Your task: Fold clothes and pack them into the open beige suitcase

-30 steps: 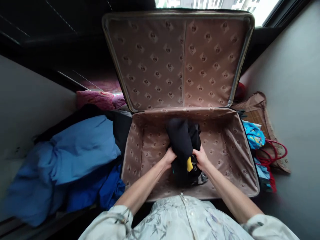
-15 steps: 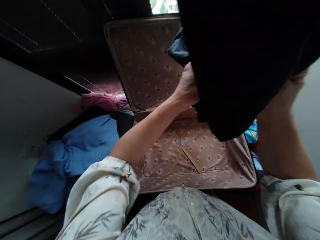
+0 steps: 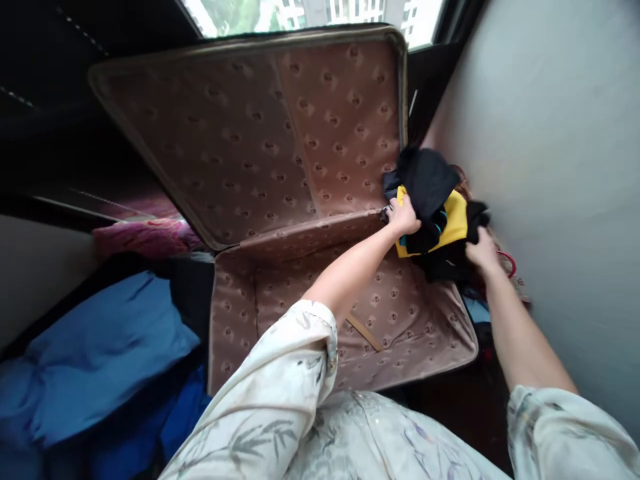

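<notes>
An open suitcase (image 3: 231, 320) with brown patterned lining lies in front of me, its lid (image 3: 260, 147) raised and leaning back. Over its right rim is a bundle of dark clothes (image 3: 425, 180) with a yellow garment (image 3: 456, 217) among them. My left hand (image 3: 404, 217) is closed on the bundle's left side, at the yellow and black cloth. On the other side, my right hand (image 3: 483, 252) grips the black cloth; its fingers are partly hidden and slightly blurred. A tan strap (image 3: 364, 333) shows on the suitcase floor, partly behind my left arm.
Blue clothing (image 3: 105, 353) is piled left of the suitcase. A pink patterned cloth (image 3: 140, 237) lies behind that pile. A pale wall (image 3: 560, 153) stands close on the right, and a window (image 3: 310, 15) is beyond the lid. More items lie between suitcase and wall.
The large black cloth that hung close before me is down and farther away, at the suitcase's right rim. Both hands have moved with the clothes; yellow cloth now shows. The view has shifted.
</notes>
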A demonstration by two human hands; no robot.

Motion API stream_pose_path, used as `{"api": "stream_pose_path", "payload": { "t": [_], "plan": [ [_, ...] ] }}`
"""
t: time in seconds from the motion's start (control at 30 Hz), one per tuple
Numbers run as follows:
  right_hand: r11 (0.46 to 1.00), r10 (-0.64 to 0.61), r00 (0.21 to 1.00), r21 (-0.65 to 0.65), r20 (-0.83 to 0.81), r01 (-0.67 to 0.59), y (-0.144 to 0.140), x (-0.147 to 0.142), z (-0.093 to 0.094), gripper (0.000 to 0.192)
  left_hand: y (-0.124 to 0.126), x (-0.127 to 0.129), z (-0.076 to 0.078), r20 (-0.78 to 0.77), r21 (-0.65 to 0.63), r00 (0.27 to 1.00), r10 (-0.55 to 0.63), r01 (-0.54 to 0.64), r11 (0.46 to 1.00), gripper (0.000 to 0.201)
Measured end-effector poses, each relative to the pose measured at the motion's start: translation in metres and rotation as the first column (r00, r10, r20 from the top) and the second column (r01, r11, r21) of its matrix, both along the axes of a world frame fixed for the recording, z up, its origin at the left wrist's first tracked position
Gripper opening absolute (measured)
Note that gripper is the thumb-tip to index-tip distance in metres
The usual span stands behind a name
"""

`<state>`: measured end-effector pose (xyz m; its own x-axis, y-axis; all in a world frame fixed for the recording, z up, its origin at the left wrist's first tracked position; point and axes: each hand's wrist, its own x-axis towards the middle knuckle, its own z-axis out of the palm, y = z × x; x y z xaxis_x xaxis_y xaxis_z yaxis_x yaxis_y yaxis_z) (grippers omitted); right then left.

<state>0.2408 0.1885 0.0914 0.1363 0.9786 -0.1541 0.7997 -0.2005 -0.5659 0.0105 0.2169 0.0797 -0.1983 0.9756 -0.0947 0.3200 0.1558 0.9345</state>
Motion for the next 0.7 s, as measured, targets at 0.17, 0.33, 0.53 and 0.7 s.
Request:
{"api": "stream_pose_path", "payload": {
  "t": [0.17, 0.33, 0.53, 0.7],
  "plan": [
    [0.995, 0.044, 0.998, -0.093, -0.037, -0.048, -0.015, 0.022, -0.058, 0.079, -0.022, -0.010, -0.011, -0.090, -0.099, 0.994, -0.069, 0.060, 0.993, 0.098],
    [0.994, 0.042, 0.976, 0.086, 0.213, -0.061, -0.034, 0.017, -0.022, 0.083, -0.049, -0.017, 0.005, -0.165, -0.113, 0.986, 0.017, -0.036, 0.993, 0.088],
    [0.813, 0.419, 0.864, 0.307, 0.280, -0.494, -0.064, -0.043, 0.026, 0.087, -0.094, -0.017, 0.015, -0.155, -0.148, 0.984, 0.086, -0.110, 0.983, 0.065],
    [0.884, 0.384, 0.919, 0.249, 0.094, -0.395, -0.052, -0.114, 0.009, 0.106, -0.136, -0.029, 0.025, -0.069, -0.195, 0.985, 0.156, -0.166, 0.967, 0.039]
  ]
}}
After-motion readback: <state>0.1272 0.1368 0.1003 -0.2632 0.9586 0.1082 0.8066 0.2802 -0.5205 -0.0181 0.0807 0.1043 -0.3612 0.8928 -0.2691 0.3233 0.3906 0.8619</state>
